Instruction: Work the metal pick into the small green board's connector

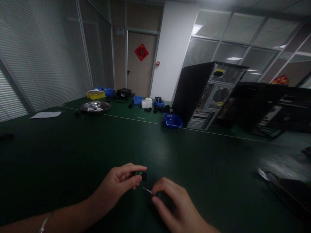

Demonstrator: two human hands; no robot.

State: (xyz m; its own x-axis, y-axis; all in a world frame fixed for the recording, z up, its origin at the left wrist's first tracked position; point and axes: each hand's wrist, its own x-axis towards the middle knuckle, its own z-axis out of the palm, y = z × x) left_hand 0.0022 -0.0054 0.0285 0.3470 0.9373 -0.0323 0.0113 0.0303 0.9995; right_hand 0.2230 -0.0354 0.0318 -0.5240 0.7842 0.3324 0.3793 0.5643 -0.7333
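Observation:
Pinched between the thumb and fingers of my left hand [121,178] is a small green circuit board [138,173] with a black part at its right end. My right hand [173,200] grips a thin metal tool [148,191], perhaps a screwdriver or tweezers; its handle is hidden by the fingers. The tool's tip points up and left toward the board, a short gap apart from it. Both hands are over the near part of the dark green table [97,145].
A blue tray [173,121] stands by a computer tower [206,94] at the back right. Farther left are a metal bowl [95,107], a white sheet of paper [45,115] and a yellow bin [95,94]. A black item [289,191] lies at the right.

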